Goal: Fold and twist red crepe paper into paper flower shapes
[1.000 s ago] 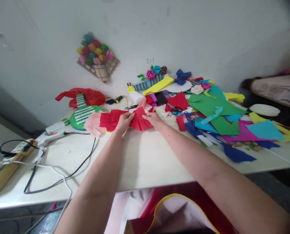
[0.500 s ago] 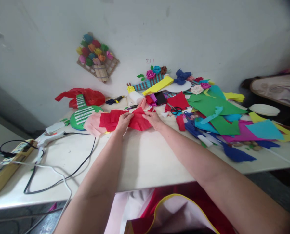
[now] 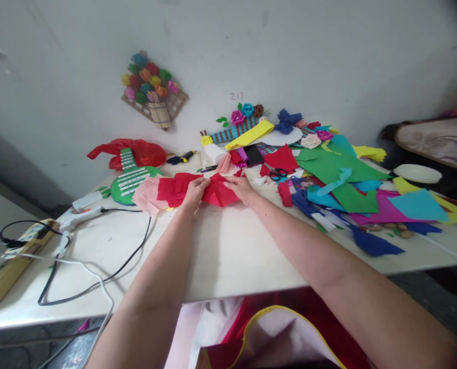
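Note:
Both my arms reach far across the white table (image 3: pixel 221 256). My left hand (image 3: pixel 195 192) and my right hand (image 3: pixel 241 188) each pinch an edge of a red crepe paper piece (image 3: pixel 217 192) that lies between them on the table. More red crepe paper (image 3: pixel 172 188) and a pale pink sheet (image 3: pixel 146 197) lie just left of my left hand. Blue-handled scissors (image 3: pixel 277 173) rest a little beyond my right hand.
A heap of coloured paper sheets (image 3: pixel 339 179) covers the right side. At left lie a white glue gun (image 3: pixel 80 215), black cables (image 3: pixel 98 279) and a power strip (image 3: pixel 9 261). A paper guitar (image 3: pixel 130 179), a red plastic bag (image 3: pixel 144 152) and paper flowers (image 3: pixel 247 120) stand near the wall.
The top of the red crepe paper has been drawn lower and flatter between my fingers. My arms have hardly moved.

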Tool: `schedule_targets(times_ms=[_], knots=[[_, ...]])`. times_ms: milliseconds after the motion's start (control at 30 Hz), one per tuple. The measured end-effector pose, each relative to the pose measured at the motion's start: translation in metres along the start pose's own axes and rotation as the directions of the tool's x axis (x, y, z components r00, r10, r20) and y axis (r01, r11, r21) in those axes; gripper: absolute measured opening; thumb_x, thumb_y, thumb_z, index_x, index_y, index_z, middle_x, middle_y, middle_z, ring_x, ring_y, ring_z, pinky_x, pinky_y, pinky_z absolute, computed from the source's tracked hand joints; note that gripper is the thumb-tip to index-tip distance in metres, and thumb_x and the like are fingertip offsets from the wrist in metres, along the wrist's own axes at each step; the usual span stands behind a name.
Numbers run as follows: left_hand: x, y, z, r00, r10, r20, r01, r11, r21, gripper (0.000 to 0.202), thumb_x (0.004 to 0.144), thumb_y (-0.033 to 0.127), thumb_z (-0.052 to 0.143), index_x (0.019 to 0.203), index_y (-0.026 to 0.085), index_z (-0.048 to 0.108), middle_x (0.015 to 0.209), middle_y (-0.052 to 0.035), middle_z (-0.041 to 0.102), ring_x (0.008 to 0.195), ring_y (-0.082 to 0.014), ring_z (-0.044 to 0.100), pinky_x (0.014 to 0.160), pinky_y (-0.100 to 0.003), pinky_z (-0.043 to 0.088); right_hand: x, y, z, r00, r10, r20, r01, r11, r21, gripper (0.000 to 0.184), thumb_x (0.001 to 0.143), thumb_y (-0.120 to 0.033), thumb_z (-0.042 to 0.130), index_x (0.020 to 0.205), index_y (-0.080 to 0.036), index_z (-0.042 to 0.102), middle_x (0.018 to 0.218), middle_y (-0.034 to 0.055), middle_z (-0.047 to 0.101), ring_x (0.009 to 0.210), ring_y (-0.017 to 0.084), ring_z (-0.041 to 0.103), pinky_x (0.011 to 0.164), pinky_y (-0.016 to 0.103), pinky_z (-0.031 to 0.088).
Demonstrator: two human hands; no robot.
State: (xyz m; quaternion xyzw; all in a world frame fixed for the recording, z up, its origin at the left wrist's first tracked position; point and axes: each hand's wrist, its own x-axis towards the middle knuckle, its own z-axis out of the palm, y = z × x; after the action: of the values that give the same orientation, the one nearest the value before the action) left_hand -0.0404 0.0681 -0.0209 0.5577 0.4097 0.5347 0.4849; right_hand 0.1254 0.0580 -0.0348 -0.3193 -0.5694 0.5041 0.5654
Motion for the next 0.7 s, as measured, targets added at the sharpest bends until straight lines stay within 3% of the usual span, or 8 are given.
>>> schedule_targets(times_ms=[167,400,700], knots=[[0.0018,-0.0011,0.0002,0.999,-0.005,-0.032,0.005,1.000,0.023,0.028,0.060,0.039,0.068,0.060,0.015,0.054,0.051,0.0021,0.053,0.047,-0.0089,0.046,0.045,-0.020,0.031,0.0010,0.0003,-0.0004,0.999,-0.036,-0.002,0.036,0.999,-0.039,0.029,0.069,-0.026,0.062,0.096,-0.018,0.069,0.105,0.0054,0.067,0.101,0.018,0.059,0.093,0.037,0.043],[-0.0003,0.0031,0.0020,0.996,-0.004,-0.084,0.006,1.000,0.022,0.023,0.060,0.034,0.065,0.057,0.015,0.053,0.049,0.0023,0.052,0.047,-0.0091,0.045,0.046,-0.020,0.032,-0.0037,-0.0071,0.0007,0.993,-0.087,0.082,0.099,0.983,-0.156,0.027,0.070,-0.015,0.055,0.092,-0.019,0.071,0.100,0.0048,0.068,0.102,0.017,0.059,0.097,0.036,0.040],[-0.0029,0.0071,0.0046,0.996,-0.030,-0.080,0.028,0.999,-0.019,0.020,0.059,0.031,0.064,0.058,0.014,0.053,0.051,0.0017,0.054,0.048,-0.0091,0.047,0.047,-0.020,0.034,-0.0042,-0.0091,-0.0007,0.995,-0.089,0.053,0.100,0.960,-0.262,0.030,0.068,-0.009,0.050,0.087,-0.019,0.072,0.096,0.0035,0.070,0.099,0.017,0.061,0.095,0.036,0.041]])
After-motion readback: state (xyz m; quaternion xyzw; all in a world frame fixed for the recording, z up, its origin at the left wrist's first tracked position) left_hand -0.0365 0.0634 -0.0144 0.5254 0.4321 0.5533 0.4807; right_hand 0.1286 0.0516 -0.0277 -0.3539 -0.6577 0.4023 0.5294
